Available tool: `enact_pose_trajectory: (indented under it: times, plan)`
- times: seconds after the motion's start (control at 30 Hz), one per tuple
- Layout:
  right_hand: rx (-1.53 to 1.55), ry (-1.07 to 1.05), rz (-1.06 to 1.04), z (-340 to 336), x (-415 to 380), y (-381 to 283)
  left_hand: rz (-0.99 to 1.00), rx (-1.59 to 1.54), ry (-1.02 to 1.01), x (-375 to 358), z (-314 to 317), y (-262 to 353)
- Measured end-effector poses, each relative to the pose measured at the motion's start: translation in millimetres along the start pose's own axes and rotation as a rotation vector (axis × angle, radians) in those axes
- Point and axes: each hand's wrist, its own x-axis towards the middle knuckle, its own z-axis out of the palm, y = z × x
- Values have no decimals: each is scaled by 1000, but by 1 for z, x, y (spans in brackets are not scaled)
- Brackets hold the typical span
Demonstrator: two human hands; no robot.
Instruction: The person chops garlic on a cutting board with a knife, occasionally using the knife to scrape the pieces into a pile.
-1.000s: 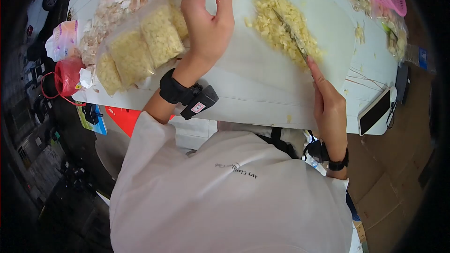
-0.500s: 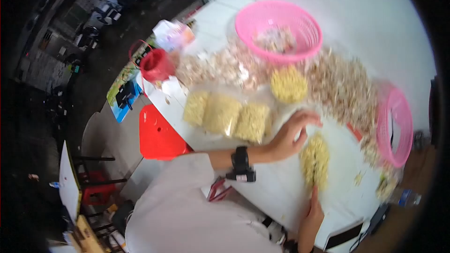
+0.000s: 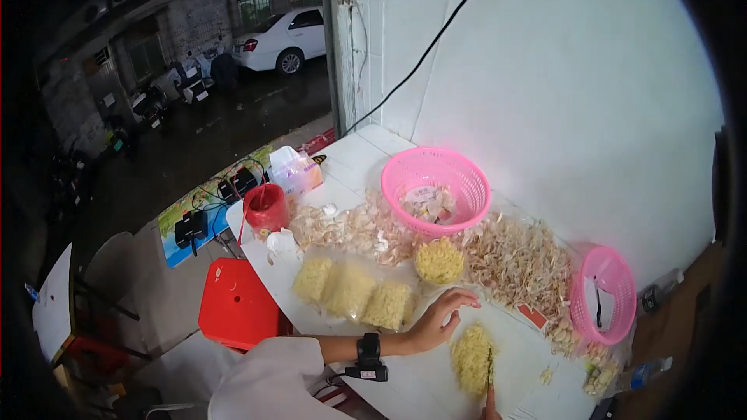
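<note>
Left hand (image 3: 438,319), fingers loosely spread, rests beside chopped garlic pile (image 3: 472,358) on white board (image 3: 513,342). Right hand (image 3: 490,412) barely visible, grasps knife (image 3: 489,365). Garlic likely light, loose, sticky; knife best held by handle.

The frame is ringed by a heavy black vignette from a fisheye lens, widest on the left and right, and straight lines such as the wall edge (image 3: 336,47) bow outward toward the rim. Soft daylight falls evenly on the white wall (image 3: 591,101) and the white table (image 3: 366,152), which read bright without harsh glare. Shadows under the pink basket (image 3: 436,187) are faint and diffuse. The far left, around the street and the white car (image 3: 282,37), is dim and murky with lost detail. The left hand (image 3: 437,319) and the chopped pile (image 3: 472,358) look slightly soft; fine texture is smeared.
</note>
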Motion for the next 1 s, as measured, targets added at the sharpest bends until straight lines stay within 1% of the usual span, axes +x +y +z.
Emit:
enact_pose_trajectory:
  times: [0.07, 0.1, 0.17, 0.23, 0.3, 0.33, 0.37, 0.43, 0.47, 0.53, 0.57, 0.6, 0.63, 0.7, 0.83, 0.9, 0.93, 1.0]
  plan:
    - [-22, 0, -23, 4, -5, 1, -12, 7, -3, 2, -3, 0]
    - [-21, -7, -16, 18, -11, 19, -36, 0, -11, 1, -2, 1]
    - [-167, -5, -83, 53, -17, 66, -75, -27, -26, -1, 0, 0]
    - [-52, 49, -116, 37, -18, 41, 62, 71, 30, -2, 3, -5]
    - [-69, -1, -3, 17, -4, 16, 33, 70, 25, -4, 5, -15]
    - [-83, -37, 48, 15, 1, 20, 3, 35, 32, -5, 8, -18]
    - [-94, -82, 112, 13, -1, 21, 25, 49, 49, -6, 10, -23]
    - [-20, 39, 51, 2, 1, 4, 107, -26, 48, -1, 7, -23]
    - [-25, 83, 55, 0, 3, -6, 151, 9, 90, -1, 8, -25]
    - [2, 88, -40, -6, 2, -9, 124, 28, 55, 3, 4, -18]
    - [-17, 56, -58, -5, 1, -11, 187, 113, 62, 6, 2, -18]
    - [-33, 30, -92, -3, -1, -13, 176, 102, 42, 7, 0, -16]
    - [-54, 31, -69, -4, -2, -17, 155, 87, 42, 8, 1, -10]
    - [-83, -32, -142, 3, 3, -29, 127, 82, 50, 6, 1, -9]
    - [-123, -54, -149, 14, 10, -31, 127, 94, 59, 7, -1, -7]
    - [-64, -10, -132, 15, 9, -29, 105, 45, 54, 7, 0, -7]
    - [-59, -24, -133, 16, 9, -25, 90, 50, 55, 8, -1, -8]
    - [22, -12, -102, 18, 8, -21, 125, 63, 43, 7, -1, -10]
